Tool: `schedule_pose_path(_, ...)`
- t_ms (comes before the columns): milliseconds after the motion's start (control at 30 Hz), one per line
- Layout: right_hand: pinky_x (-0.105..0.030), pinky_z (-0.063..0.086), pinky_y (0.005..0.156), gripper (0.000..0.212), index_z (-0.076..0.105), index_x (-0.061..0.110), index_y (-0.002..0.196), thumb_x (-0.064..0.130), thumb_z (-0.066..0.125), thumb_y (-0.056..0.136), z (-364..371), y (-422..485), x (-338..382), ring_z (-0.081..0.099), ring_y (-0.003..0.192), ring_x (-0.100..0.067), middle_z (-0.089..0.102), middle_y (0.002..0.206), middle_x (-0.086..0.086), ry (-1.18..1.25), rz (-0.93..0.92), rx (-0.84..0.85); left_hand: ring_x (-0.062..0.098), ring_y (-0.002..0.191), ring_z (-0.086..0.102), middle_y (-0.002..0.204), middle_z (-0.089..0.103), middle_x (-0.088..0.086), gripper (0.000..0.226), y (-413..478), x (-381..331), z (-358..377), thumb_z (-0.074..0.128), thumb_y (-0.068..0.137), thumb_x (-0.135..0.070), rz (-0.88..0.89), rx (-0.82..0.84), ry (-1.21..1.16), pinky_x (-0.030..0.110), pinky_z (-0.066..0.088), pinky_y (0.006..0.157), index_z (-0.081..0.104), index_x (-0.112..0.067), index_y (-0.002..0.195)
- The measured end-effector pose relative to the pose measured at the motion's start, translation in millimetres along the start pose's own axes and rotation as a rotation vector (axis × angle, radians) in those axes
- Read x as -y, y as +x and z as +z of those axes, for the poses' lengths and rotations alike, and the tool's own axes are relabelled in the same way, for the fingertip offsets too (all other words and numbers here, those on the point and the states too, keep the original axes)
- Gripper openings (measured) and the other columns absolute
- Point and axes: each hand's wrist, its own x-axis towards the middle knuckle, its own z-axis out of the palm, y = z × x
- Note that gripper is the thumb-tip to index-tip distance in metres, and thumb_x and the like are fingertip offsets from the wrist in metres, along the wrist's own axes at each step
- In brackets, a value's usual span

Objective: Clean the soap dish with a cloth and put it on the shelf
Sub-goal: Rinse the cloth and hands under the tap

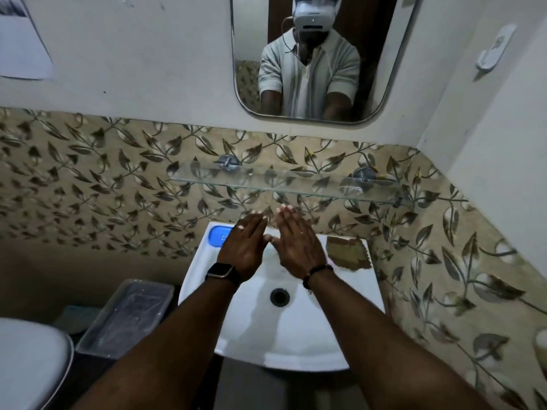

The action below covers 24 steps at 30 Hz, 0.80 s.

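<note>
A blue soap dish (218,235) lies on the back left corner of the white sink (349,297), partly hidden by my left hand. A brownish cloth (347,252) lies on the sink's back right corner. Above the sink a glass shelf (284,184) is fixed to the leaf-patterned tiles. My left hand (244,248) and my right hand (297,242) hover flat side by side over the back of the basin, fingers stretched out, thumbs nearly touching, holding nothing.
A mirror (319,54) hangs above the shelf and reflects a person. A clear plastic box (127,318) stands left of the sink, beside a white toilet lid (29,362). The drain (279,296) is in the basin's middle. A white wall hook (492,51) is at right.
</note>
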Motion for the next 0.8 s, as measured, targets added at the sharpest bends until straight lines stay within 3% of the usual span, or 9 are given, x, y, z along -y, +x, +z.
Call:
schedule_pose_path(133,-0.042,0.031,0.119,0.062,0.04,0.003,0.148,0.041,0.052,0.101,28.9,10.4,29.4,0.036,0.145,-0.031,0.04,0.154,-0.017,0.019,-0.061,0.002,0.035,0.14,0.042,0.148,0.049,0.017,0.066,-22.9,39.1,0.3,0.02,0.103,-0.047,-0.049,0.054,-0.009,0.046,0.033,0.116,0.051,-0.003,0.141)
schedule_pose_path(267,-0.045,0.048,0.106,0.056,0.058,-0.003,0.132,0.037,0.066,0.094,58.4,12.8,43.2,0.056,0.128,-0.036,0.061,0.134,-0.022,0.011,-0.003,0.034,0.039,0.141,0.039,0.149,0.044,0.021,0.048,-25.4,72.6,7.4,0.043,0.104,-0.028,-0.001,0.13,0.046,0.047,0.022,0.119,0.049,0.001,0.141)
schedule_pose_path(333,-0.046,0.053,0.098,0.053,0.064,-0.005,0.124,0.034,0.072,0.089,71.0,11.3,44.6,0.062,0.119,-0.037,0.066,0.125,-0.023,-0.031,0.024,0.051,0.039,0.143,0.035,0.152,0.04,0.021,0.049,-20.6,81.5,13.6,0.05,0.102,-0.024,0.043,0.173,0.061,0.047,0.016,0.12,0.045,0.001,0.144)
schedule_pose_path(500,-0.043,0.055,0.096,0.05,0.067,-0.005,0.12,0.025,0.08,0.082,95.6,7.2,50.3,0.066,0.114,-0.037,0.069,0.12,-0.023,-0.108,0.113,0.102,0.027,0.153,0.009,0.163,0.017,0.012,0.053,-11.1,95.0,44.0,0.036,0.106,-0.027,0.132,0.336,0.065,0.033,-0.013,0.12,0.025,-0.008,0.154)
schedule_pose_path(667,-0.04,0.056,0.092,0.055,0.07,-0.006,0.113,0.009,0.086,0.062,110.6,7.7,49.4,0.07,0.106,-0.035,0.072,0.111,-0.022,-0.214,0.127,0.062,0.025,0.154,0.003,0.165,0.012,0.009,0.055,-0.9,100.0,70.5,0.032,0.106,-0.027,0.159,0.436,0.132,0.036,-0.011,0.121,0.018,-0.011,0.157)
schedule_pose_path(800,-0.034,0.058,0.084,0.045,0.077,-0.001,0.094,0.01,0.087,0.052,117.3,18.3,47.6,0.074,0.087,-0.028,0.076,0.091,-0.015,-0.33,0.13,0.044,0.025,0.154,0.003,0.165,0.011,0.01,0.054,6.4,103.2,86.7,0.03,0.106,-0.02,0.17,0.51,0.158,0.04,-0.007,0.124,0.017,-0.011,0.157)
